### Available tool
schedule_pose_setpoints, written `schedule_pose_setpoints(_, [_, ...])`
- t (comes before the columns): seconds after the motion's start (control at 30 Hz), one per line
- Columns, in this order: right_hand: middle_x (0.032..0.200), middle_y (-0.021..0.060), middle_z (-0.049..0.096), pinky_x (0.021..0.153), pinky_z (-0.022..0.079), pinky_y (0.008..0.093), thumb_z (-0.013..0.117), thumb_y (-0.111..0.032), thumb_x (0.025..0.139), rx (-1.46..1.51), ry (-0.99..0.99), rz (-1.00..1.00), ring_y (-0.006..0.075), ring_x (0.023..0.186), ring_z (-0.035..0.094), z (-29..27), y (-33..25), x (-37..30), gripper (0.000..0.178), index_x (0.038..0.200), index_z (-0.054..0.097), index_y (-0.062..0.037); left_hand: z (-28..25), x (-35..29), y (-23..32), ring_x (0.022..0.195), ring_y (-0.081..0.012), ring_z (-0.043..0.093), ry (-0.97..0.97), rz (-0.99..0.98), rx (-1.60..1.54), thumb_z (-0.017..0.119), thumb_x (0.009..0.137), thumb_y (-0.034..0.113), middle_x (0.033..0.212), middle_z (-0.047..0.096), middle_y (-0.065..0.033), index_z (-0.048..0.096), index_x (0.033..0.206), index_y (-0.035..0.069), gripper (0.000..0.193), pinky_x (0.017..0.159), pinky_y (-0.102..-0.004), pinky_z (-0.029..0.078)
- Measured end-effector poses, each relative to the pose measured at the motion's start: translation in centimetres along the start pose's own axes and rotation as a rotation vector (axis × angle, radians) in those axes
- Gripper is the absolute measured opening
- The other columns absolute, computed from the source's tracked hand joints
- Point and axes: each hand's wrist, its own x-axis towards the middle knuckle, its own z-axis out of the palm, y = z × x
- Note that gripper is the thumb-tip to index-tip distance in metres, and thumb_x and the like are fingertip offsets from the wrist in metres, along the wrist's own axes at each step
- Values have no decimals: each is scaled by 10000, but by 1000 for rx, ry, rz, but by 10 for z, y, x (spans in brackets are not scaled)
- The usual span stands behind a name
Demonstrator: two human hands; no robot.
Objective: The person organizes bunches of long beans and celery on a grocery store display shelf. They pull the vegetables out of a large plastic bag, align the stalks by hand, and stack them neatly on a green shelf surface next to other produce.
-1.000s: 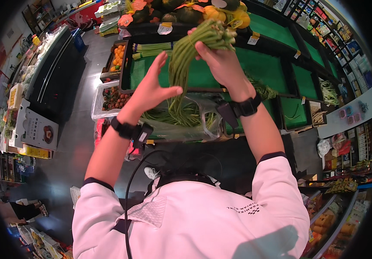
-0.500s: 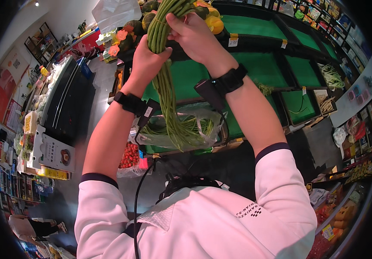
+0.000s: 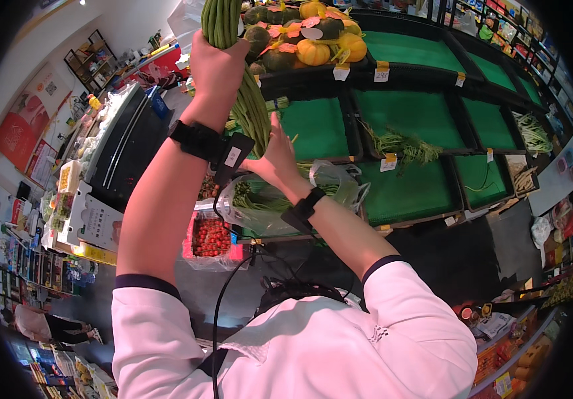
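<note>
A long bundle of green yardlong beans [image 3: 252,116] hangs aslant in front of me, its upper end cut off by the top edge of the view. My left hand [image 3: 217,70] is closed around the upper part of the bundle. Lower down, my right hand [image 3: 276,156] wraps the hanging part, with its thumb to the left and fingers pointing up; part of its grip is hidden. Beneath the hands lies a clear plastic bag [image 3: 348,189] with more long green beans [image 3: 253,199] inside.
Black display crates with green liners [image 3: 409,193] spread to the right, one with leafy herbs [image 3: 403,143]. Pumpkins [image 3: 313,52] sit behind. Red cherry tomatoes [image 3: 211,238] stand in a box below the bag. A dark chest [image 3: 123,149] is at left; a person [image 3: 50,326] is at lower left.
My right hand has gone from the top of the bean bundle down to its lower part. My left hand has moved up and left with the bundle, and the view has shifted.
</note>
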Motion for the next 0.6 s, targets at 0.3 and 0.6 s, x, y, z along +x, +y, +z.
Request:
schedule_pose_setpoints(0.3, [1076,128,646,787,517,396,774,-211,718,412,80,-74,337,948,639,39,10,21,642,1274,482,-76,-23,7,44,531,-121,493,28,-96,-255,684,723,56,636,524,-27,520,771,6,178,503,-301,400])
schedule_pose_setpoints(0.6, [931,163,657,730,513,404,705,-155,734,301,-147,3,351,892,637,0,-8,76,320,1015,577,-70,-112,34,28,754,-219,629,120,-3,113,644,810,26,830,611,-83,595,1037,2,234,678,-321,503])
